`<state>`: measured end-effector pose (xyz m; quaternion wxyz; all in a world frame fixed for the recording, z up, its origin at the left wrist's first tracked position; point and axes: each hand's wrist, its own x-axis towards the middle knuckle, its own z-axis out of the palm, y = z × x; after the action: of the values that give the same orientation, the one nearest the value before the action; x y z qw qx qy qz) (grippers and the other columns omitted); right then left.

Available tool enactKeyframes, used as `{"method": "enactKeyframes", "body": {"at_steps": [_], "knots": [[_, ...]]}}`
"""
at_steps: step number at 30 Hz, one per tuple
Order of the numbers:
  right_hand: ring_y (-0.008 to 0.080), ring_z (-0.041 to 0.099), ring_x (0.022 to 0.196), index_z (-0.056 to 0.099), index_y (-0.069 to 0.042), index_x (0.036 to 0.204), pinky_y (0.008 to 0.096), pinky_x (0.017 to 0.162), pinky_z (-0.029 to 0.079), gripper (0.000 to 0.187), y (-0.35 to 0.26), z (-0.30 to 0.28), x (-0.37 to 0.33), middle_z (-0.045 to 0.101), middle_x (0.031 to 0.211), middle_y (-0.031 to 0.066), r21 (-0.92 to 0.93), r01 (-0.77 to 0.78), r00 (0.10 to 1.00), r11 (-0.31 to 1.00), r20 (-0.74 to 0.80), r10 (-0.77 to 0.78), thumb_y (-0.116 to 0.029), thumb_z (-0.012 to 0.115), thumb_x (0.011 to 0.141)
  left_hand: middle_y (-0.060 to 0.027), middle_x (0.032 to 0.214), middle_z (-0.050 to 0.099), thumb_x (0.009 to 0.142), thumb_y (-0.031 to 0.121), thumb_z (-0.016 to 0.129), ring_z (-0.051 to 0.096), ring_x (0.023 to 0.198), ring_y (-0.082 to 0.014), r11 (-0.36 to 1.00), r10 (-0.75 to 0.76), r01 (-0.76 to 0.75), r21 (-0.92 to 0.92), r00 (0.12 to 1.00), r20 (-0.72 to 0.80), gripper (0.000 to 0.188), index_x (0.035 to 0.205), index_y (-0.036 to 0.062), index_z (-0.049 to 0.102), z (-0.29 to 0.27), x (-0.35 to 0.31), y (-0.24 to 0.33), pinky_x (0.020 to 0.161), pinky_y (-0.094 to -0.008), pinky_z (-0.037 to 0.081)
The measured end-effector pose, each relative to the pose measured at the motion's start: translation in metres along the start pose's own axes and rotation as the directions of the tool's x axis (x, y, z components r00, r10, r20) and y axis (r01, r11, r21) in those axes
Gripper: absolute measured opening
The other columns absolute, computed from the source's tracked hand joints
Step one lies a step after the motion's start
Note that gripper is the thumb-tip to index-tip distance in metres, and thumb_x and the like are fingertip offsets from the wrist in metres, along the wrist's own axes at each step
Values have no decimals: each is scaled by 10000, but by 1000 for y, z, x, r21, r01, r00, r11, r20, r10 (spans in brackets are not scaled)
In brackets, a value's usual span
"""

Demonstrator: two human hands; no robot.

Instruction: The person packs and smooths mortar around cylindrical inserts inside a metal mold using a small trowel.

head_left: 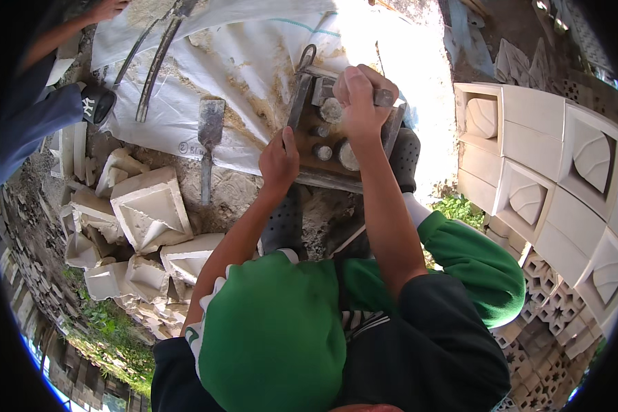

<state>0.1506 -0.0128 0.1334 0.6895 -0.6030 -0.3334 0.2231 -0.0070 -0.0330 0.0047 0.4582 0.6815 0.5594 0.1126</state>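
Note:
A dark rectangular mould frame (297, 103) lies between my hands, a wire loop at its far left corner. Inside it is a brown surface with several round pegs (348, 156), their tops pale and powdery. My left hand (279, 163) is closed on the frame's left side, thumb along the edge. Above the pegs my right hand (362, 99) makes a fist around a grey metal tool (384, 97). One end sticks out to the right of the fist, and a blocky part shows to its left. My palm hides the middle of the tool.
White sheeting (244, 75) spreads beneath and beyond the mould. A flat trowel (210, 134) and dark metal bars (159, 69) lie on the left. Broken pale blocks (151, 209) are heaped nearer me. Moulded tiles (532, 130) stand at right. Another person's leg (38, 127) and arm show far left.

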Motion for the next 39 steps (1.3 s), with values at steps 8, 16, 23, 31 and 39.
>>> {"method": "enactKeyframes", "body": {"at_steps": [8,16,23,31,39], "knots": [[49,338,526,529,1,611,272,469,279,333,10,-3,11,383,532,-42,52,-114,993,992,43,112,-150,598,900,-239,846,665,1036,406,331,603,822,-472,1000,-2,2,-9,1000,-27,528,912,16,665,1,0,0,742,-543,452],[100,273,434,343,-79,509,292,430,221,403,23,-5,4,335,481,3,155,-179,954,972,-213,210,-78,513,874,-248,679,610,1034,441,328,593,708,-462,1000,14,-15,-21,999,-34,619,826,-38,660,10,2,0,688,-539,422],[93,267,441,322,-85,524,281,431,229,385,11,-4,4,346,480,5,71,-77,991,995,-102,84,-47,489,869,-240,834,660,1043,415,317,600,806,-470,999,-40,40,22,999,0,563,842,15,659,2,0,-4,728,-539,444],[93,276,419,352,-68,515,284,416,206,387,3,1,8,319,476,-5,12,-91,988,996,-123,92,-46,477,880,-239,806,656,1040,381,348,602,783,-469,1000,0,0,17,1000,-14,504,861,21,652,0,-3,0,708,-542,449],[65,295,452,374,-42,520,263,437,214,378,-2,-4,7,373,490,-12,81,-136,990,987,-26,139,-58,517,869,-228,761,647,1030,365,385,599,732,-468,1000,-6,6,15,999,-37,465,812,34,628,-1,-2,-4,666,-562,436]]}}
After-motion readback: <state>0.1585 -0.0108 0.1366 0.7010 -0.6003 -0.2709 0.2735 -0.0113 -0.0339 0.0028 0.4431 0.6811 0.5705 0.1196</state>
